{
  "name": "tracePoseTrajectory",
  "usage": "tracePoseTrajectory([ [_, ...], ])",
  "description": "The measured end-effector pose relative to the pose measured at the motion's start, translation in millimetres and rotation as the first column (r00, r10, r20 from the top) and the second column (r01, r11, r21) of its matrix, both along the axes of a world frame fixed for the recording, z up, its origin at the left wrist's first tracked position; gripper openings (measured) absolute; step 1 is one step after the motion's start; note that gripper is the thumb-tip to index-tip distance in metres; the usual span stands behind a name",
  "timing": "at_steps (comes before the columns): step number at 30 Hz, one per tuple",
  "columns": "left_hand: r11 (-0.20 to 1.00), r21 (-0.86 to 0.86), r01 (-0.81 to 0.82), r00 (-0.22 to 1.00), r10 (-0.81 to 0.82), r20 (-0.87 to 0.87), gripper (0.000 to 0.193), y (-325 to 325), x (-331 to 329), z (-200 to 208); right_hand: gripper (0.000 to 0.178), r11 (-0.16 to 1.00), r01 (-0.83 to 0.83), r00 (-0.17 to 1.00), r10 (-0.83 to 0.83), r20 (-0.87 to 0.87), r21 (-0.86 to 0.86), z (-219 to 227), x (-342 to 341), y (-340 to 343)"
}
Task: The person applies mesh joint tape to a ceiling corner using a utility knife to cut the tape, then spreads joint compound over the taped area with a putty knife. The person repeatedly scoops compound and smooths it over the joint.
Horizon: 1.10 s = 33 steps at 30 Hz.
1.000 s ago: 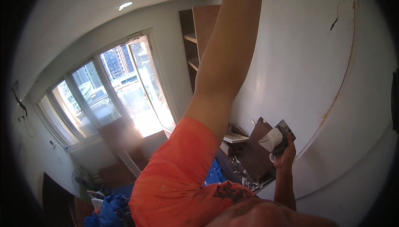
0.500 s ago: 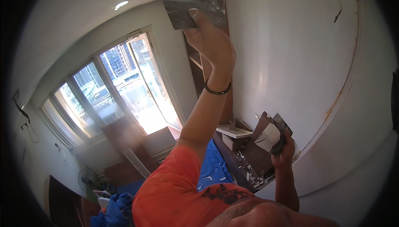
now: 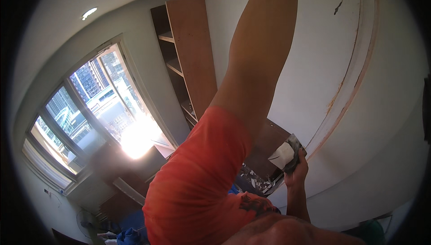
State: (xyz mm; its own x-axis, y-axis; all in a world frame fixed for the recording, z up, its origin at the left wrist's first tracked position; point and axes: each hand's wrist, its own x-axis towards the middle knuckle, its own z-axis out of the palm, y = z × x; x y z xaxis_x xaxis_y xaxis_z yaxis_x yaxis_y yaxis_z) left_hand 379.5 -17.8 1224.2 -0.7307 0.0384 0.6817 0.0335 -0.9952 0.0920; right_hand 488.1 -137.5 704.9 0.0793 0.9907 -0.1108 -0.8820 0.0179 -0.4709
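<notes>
My left arm (image 3: 262, 43), in an orange sleeve (image 3: 193, 168), reaches up along the white wall (image 3: 314, 65) and passes out of the top of the view. The left hand and whatever it holds are out of sight. Lower right, my right hand (image 3: 297, 173) is closed around the edge of a flat grey putty blade (image 3: 294, 144). A thick lump of white putty (image 3: 283, 156) lies on that blade, which is tilted and held apart from the wall.
A tall brown cabinet (image 3: 193, 47) with shelves stands beyond the arm. Bright windows (image 3: 67, 114) are at the left. Rubble (image 3: 256, 180) lies below, near a brown board (image 3: 271, 135). A brownish crack line (image 3: 345, 88) runs down the wall.
My left hand, which held a flat blade with white putty, has risen out of view. The view has swung right. My right hand still grips its putty blade.
</notes>
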Motion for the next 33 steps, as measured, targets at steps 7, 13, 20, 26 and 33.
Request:
tracePoseTrajectory([
  [7, 0.999, 0.042, 0.020, 1.000, -0.020, -0.010, 0.020, 8, 11, -10, 0.043, 0.992, 0.124, 0.992, -0.124, 0.015, 0.020, 4, 18, -16],
  [13, 0.961, 0.222, 0.162, 0.957, -0.099, -0.271, 0.020, 27, 11, -151, 0.043, 0.989, 0.051, 0.999, -0.050, -0.012, 0.142, 21, 19, -4],
  [20, 0.176, -0.645, 0.744, 0.400, -0.890, 0.218, 0.033, 0, -59, -372, 0.042, 0.963, -0.130, 0.991, 0.135, -0.002, 0.235, 66, -16, 18],
  [26, 0.165, -0.532, 0.830, 0.403, -0.838, 0.368, 0.025, -1, -81, -405, 0.044, 0.947, -0.193, 0.975, 0.214, -0.057, 0.255, 41, -31, 46],
  [33, -0.097, -0.730, 0.676, 0.453, -0.727, 0.516, 0.022, -6, -100, -450, 0.043, 0.956, -0.293, 0.956, 0.294, -0.014, 0.024, 33, -54, 61],
])
